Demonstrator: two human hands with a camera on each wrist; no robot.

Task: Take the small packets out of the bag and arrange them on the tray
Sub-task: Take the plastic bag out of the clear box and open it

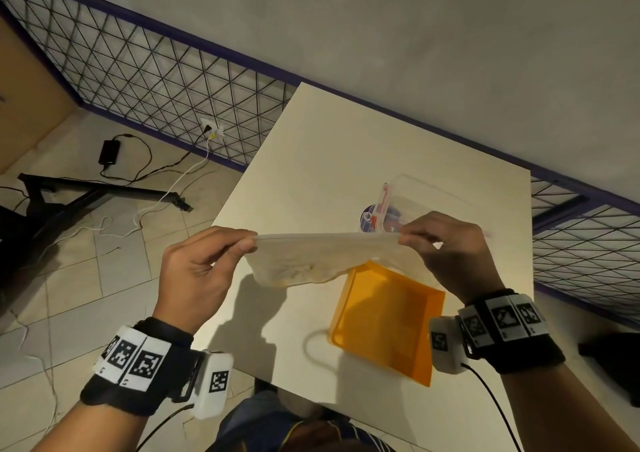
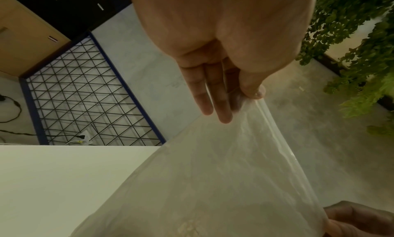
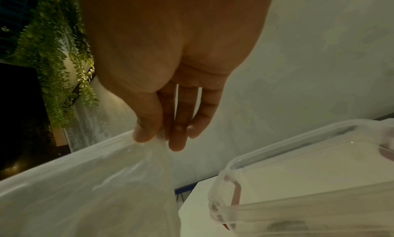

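A translucent plastic bag (image 1: 311,259) hangs stretched above the white table (image 1: 311,160), its top edge pulled taut between both hands. My left hand (image 1: 221,247) pinches the bag's left corner (image 2: 251,102) between thumb and fingers. My right hand (image 1: 429,240) pinches the right corner (image 3: 153,144). Pale contents show dimly through the lower part of the bag; no single packet can be made out. An orange tray (image 1: 388,320) lies on the table below and right of the bag, nothing visible in it.
A clear lidded plastic box (image 1: 408,202) with red clips (image 3: 298,181) stands behind the bag. The table's left edge drops to a tiled floor with cables (image 1: 138,181). A mesh fence (image 1: 156,80) runs along the wall.
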